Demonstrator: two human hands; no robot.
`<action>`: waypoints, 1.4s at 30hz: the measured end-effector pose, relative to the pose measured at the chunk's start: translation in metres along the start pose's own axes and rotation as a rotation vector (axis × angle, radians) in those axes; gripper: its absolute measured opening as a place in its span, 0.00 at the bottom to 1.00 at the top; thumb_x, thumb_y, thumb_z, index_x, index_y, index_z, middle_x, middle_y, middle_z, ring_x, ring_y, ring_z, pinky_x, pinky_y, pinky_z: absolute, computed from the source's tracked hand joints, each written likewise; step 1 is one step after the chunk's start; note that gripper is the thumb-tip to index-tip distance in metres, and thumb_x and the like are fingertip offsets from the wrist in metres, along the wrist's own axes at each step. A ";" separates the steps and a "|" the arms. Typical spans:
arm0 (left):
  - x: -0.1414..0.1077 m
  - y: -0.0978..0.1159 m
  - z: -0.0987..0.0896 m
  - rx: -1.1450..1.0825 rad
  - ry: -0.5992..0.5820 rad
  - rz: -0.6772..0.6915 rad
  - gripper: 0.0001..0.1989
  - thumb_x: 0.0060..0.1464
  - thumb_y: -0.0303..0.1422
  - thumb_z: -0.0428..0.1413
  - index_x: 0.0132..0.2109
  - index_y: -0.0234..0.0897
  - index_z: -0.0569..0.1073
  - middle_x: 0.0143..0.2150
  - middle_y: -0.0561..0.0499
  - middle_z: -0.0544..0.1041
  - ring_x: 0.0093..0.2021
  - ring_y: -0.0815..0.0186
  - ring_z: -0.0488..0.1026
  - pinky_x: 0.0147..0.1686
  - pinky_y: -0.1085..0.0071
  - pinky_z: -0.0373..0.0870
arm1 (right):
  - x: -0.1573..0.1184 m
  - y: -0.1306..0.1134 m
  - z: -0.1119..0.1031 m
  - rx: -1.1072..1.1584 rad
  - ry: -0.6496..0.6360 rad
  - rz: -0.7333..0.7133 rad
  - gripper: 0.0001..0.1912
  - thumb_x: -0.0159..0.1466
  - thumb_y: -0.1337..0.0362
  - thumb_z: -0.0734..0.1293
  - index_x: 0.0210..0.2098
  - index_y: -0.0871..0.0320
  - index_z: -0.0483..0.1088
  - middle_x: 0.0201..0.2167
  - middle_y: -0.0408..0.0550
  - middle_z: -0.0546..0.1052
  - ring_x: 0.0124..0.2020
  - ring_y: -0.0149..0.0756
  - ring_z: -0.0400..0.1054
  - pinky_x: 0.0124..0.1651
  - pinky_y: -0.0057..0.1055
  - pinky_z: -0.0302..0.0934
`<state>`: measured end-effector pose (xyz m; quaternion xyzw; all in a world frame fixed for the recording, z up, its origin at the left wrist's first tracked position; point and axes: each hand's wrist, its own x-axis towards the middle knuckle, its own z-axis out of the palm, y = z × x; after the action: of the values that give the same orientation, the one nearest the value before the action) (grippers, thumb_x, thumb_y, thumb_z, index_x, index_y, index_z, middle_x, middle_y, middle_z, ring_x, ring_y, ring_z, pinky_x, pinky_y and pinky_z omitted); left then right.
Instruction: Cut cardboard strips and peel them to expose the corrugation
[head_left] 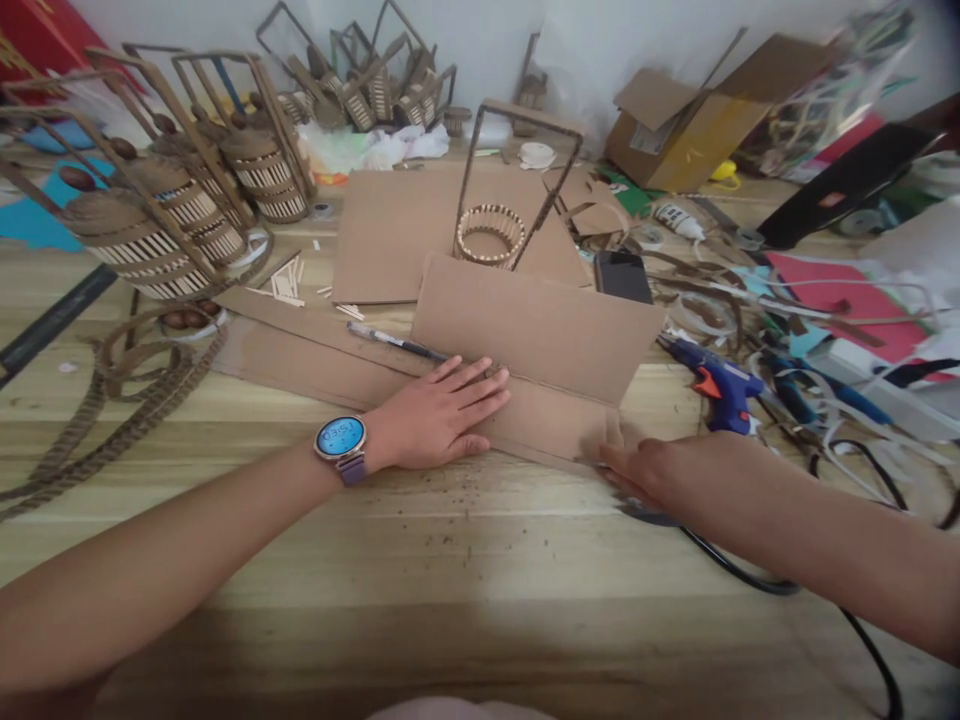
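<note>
Presently, the creased cardboard lies on the wooden table to the left of the blue glue gun, directly below the fingers of the left hand; its far panel, beyond the crease, seems to be tilted up. The left hand is laid flat, palm down, with the fingers a little spread and the thumb apart, and it grips nothing. The right hand, nearer to the person than the glue gun, is at the cardboard's right end, with its fingers bent closely together. Whether they pinch the edge or only press it, one cannot tell, because this hand is blurred and covers its own fingertips. Below it shows a dark object, mostly hidden, so its kind is unclear. A pen lies well to the left of the glue gun, one end just beside the left fingertips. Both forearms are cut off by the border of the view.
</note>
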<state>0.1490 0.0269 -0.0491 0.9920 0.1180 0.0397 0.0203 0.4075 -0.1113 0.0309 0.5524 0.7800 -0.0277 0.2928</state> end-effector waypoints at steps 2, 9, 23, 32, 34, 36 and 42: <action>0.000 0.000 0.000 0.001 -0.004 0.002 0.33 0.71 0.49 0.38 0.72 0.33 0.56 0.75 0.41 0.51 0.75 0.53 0.43 0.71 0.52 0.40 | -0.008 0.007 0.008 -0.001 0.068 -0.010 0.18 0.62 0.79 0.59 0.41 0.54 0.72 0.22 0.49 0.78 0.22 0.42 0.74 0.19 0.33 0.43; 0.000 0.000 -0.001 -0.007 -0.015 0.001 0.33 0.71 0.49 0.36 0.72 0.33 0.55 0.75 0.41 0.50 0.76 0.53 0.41 0.71 0.51 0.40 | -0.025 0.022 0.025 -0.054 0.145 -0.023 0.22 0.58 0.84 0.57 0.40 0.54 0.72 0.20 0.47 0.75 0.18 0.35 0.68 0.23 0.33 0.46; -0.001 0.000 0.000 0.000 -0.013 -0.007 0.32 0.71 0.49 0.37 0.72 0.34 0.55 0.75 0.42 0.49 0.76 0.53 0.40 0.72 0.52 0.39 | -0.041 0.055 0.068 0.117 0.017 0.135 0.10 0.67 0.69 0.60 0.38 0.49 0.72 0.24 0.47 0.75 0.19 0.34 0.67 0.24 0.36 0.38; 0.003 0.003 0.003 -0.043 0.074 -0.038 0.33 0.69 0.50 0.43 0.71 0.34 0.56 0.75 0.37 0.48 0.75 0.46 0.38 0.71 0.45 0.43 | -0.027 0.039 0.019 0.194 0.043 0.213 0.13 0.71 0.58 0.55 0.41 0.53 0.68 0.24 0.50 0.77 0.24 0.40 0.71 0.26 0.32 0.44; 0.000 -0.002 -0.003 -0.086 0.088 -0.057 0.35 0.69 0.52 0.40 0.72 0.33 0.53 0.76 0.36 0.46 0.75 0.46 0.38 0.70 0.46 0.45 | -0.006 0.017 0.002 0.214 0.050 0.134 0.14 0.71 0.57 0.53 0.45 0.55 0.67 0.26 0.51 0.79 0.26 0.42 0.73 0.25 0.31 0.44; -0.008 -0.011 -0.010 -0.110 0.143 -0.107 0.34 0.70 0.51 0.36 0.73 0.34 0.50 0.76 0.35 0.45 0.76 0.48 0.37 0.70 0.45 0.45 | 0.014 -0.004 -0.013 0.211 0.068 0.046 0.16 0.72 0.56 0.51 0.45 0.56 0.66 0.30 0.52 0.80 0.29 0.42 0.74 0.25 0.30 0.44; -0.044 -0.045 -0.009 -0.012 0.185 -0.352 0.34 0.70 0.50 0.38 0.73 0.33 0.52 0.75 0.32 0.46 0.75 0.43 0.38 0.68 0.37 0.44 | 0.059 -0.042 -0.042 0.223 0.103 -0.049 0.18 0.73 0.56 0.51 0.45 0.56 0.68 0.33 0.50 0.80 0.32 0.42 0.76 0.25 0.31 0.48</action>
<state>0.0949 0.0603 -0.0455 0.9480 0.2908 0.1272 0.0220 0.3398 -0.0620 0.0252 0.5629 0.7994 -0.0929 0.1881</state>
